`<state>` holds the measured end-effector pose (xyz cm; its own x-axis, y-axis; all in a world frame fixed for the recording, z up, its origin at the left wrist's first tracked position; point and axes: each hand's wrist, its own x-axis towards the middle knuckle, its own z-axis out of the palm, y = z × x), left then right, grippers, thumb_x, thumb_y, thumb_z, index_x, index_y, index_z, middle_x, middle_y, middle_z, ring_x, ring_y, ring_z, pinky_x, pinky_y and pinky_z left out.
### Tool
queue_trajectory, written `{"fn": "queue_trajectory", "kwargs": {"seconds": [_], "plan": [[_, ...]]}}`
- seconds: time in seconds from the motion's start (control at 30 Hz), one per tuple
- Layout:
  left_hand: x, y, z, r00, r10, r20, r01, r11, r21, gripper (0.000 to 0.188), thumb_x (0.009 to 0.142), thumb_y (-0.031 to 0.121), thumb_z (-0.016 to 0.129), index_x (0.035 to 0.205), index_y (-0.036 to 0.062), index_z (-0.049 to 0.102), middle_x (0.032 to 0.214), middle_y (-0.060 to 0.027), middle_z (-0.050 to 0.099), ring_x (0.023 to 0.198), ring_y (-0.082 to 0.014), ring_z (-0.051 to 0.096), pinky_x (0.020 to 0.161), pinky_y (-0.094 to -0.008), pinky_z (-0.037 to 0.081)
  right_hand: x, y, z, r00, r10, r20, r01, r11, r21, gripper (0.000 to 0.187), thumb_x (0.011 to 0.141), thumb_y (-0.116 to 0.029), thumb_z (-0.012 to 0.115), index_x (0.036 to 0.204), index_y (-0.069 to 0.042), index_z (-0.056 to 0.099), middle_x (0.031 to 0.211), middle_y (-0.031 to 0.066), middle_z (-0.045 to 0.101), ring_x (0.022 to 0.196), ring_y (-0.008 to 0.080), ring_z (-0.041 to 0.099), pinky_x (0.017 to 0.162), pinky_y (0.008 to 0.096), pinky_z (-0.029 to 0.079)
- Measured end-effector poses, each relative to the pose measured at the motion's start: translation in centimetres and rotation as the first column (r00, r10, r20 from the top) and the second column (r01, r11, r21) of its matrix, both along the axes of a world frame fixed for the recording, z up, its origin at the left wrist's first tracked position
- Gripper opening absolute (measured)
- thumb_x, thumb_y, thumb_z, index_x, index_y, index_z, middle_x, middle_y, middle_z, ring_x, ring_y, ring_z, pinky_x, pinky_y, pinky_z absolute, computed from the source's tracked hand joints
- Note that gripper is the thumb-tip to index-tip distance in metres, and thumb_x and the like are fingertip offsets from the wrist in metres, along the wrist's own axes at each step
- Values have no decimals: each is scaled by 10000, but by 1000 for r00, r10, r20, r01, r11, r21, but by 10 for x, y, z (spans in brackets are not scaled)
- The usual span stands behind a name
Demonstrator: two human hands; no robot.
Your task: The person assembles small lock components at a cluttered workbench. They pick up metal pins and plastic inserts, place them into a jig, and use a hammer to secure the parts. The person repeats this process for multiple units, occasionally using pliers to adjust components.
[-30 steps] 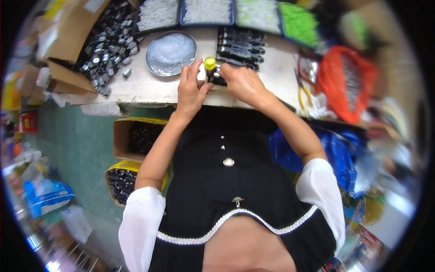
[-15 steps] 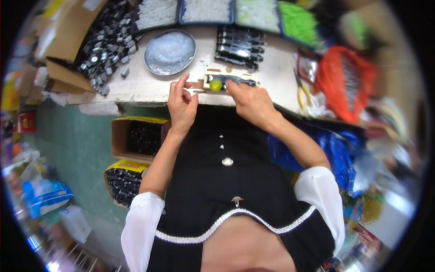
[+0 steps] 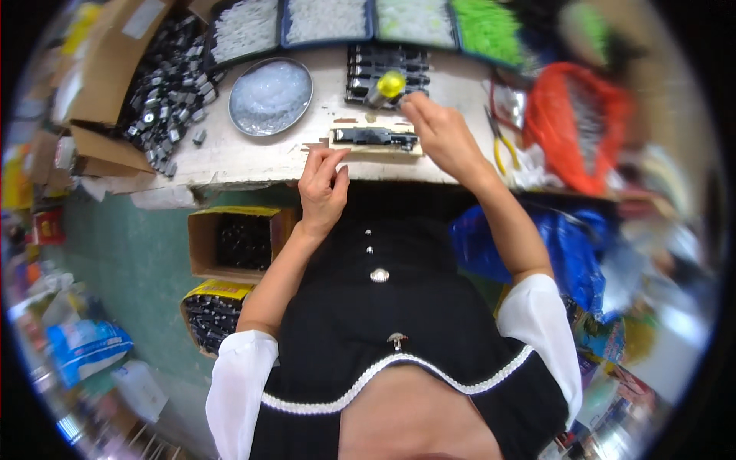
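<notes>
My right hand (image 3: 445,134) is closed around a small hammer (image 3: 391,84) with a round yellow face, held above the far side of the workpiece. Below it, a pale block-shaped fixture (image 3: 376,149) lies near the table's front edge. A long black part (image 3: 372,136) rests in that fixture. Beside the fixture's near left end is my left hand (image 3: 322,188), its fingers bent and the thumb apart, with nothing visible in it. Farther back lie several black and silver assemblies (image 3: 387,65) in a stack, partly hidden by the hammer.
A round dish (image 3: 270,96) of translucent whitish material stands left of the assemblies. Trays of white and green pieces (image 3: 326,19) line the back. Small metal parts (image 3: 172,100) spill from a carton (image 3: 115,77). Yellow-handled pliers (image 3: 502,146) and a red bag (image 3: 563,123) lie at right.
My right hand has lifted the hammer off the black part and moved it away from me, uncovering that part. The left hand has come closer to the fixture, its fingers more bent.
</notes>
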<state>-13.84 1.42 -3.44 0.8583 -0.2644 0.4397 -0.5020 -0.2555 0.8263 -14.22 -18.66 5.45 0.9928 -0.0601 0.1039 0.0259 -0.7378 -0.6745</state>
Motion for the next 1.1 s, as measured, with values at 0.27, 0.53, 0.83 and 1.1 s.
{"fn": "queue_trajectory", "kwargs": {"seconds": [0.27,0.53,0.83,1.1], "plan": [[-5,-4,-8,997,-73,-10,74,997,8,192,721,-83,599,886,12,626,852,-51,545,589,-100,494,494,-219,395,-30,15,-8,937,84,338,-82,996,-18,143,886,-199,498,891,-57,520,690,189,599,627,378,582,544,464,436],[-20,-32,11,950,-100,296,-19,927,373,359,702,104,689,1053,115,617,1155,-168,470,1106,-343,425,886,-454,327,-21,-15,1,994,-56,93,47,994,95,166,899,-224,484,935,-74,546,672,210,580,651,402,579,554,475,431],[-22,-76,-7,974,-65,217,-75,811,580,663,677,364,727,1277,311,449,1405,-312,129,1295,-525,69,987,-619,127,-39,-22,-9,1000,25,-7,-25,980,-196,188,907,-244,455,882,-70,523,694,182,615,650,396,586,570,485,440],[-25,-80,-4,980,-16,200,-118,759,640,631,665,349,743,1239,303,486,1423,-287,76,1298,-513,54,922,-662,202,-36,-22,-21,988,60,-142,-100,952,-290,161,898,-219,486,939,-74,542,700,197,594,660,401,572,558,476,422]]}}
